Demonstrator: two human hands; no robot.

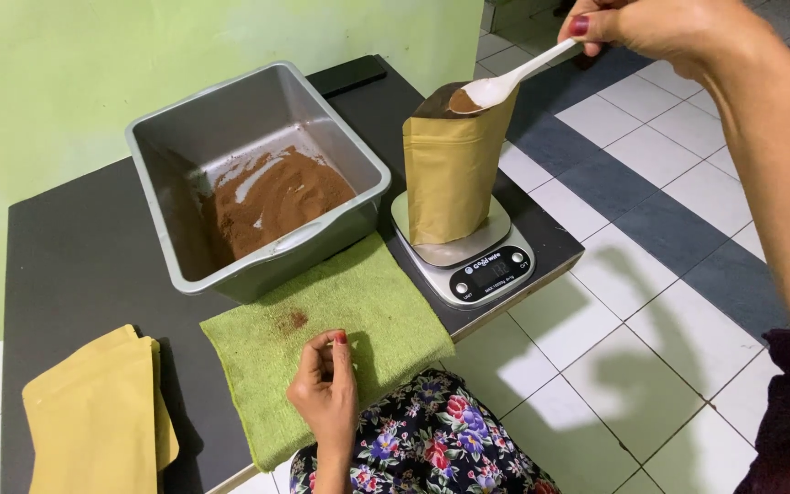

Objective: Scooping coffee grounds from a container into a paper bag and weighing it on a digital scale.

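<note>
My right hand [651,27] is raised at the top right and grips the handle of a white plastic spoon [505,82]. The spoon's bowl carries brown powder and sits at the open mouth of an upright tan paper pouch [450,174]. The pouch stands on a small silver digital kitchen scale [482,265]. My left hand [325,389] rests on a green towel [358,311] near the table's front edge, fingers curled together with nothing in them. A grey metal tray [358,169] holding brown powder [272,201] sits left of the scale.
A stack of flat tan pouches [93,421] lies at the front left of the dark table [75,256]. A little brown powder is spilled on the towel. A green wall stands behind, with a tiled floor [669,302] to the right. Floral fabric [422,439] shows below.
</note>
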